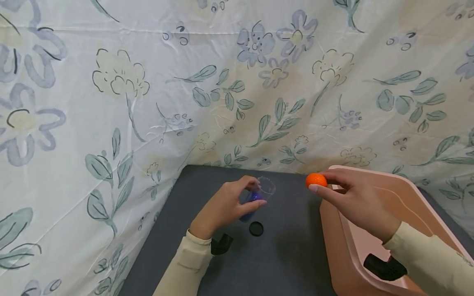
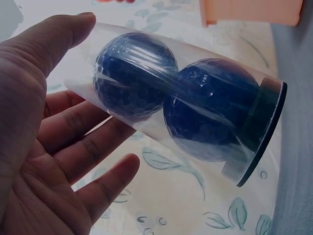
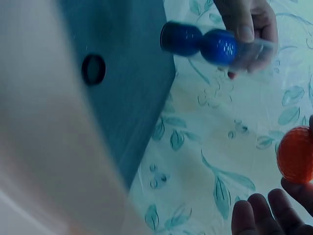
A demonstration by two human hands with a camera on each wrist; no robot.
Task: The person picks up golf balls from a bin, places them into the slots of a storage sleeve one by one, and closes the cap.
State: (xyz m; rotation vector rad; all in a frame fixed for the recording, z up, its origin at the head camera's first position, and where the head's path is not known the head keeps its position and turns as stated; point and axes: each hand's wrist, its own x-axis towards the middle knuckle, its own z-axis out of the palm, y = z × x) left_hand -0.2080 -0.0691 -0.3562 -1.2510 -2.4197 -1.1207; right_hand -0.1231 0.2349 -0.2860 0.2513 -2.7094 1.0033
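Note:
My left hand [image 1: 226, 203] grips a clear plastic tube [image 1: 266, 187] near its uncapped upper end, thumb on one side and fingers on the other. Two dark blue golf balls [image 2: 134, 73] sit in its lower part, above a dark cap [image 2: 266, 127] that closes the bottom end. To the right, my right hand [image 1: 357, 201] pinches an orange golf ball [image 1: 316, 180] between thumb and fingers, beside the tube's mouth and apart from it. A loose black ring-shaped lid [image 1: 256, 228] lies on the dark table below the tube.
A pink plastic bin [image 1: 333, 242] stands on the right of the dark grey table [image 1: 292, 255], under my right forearm. Floral cloth [image 1: 222, 82] hangs behind and to the left, close to the table's edges.

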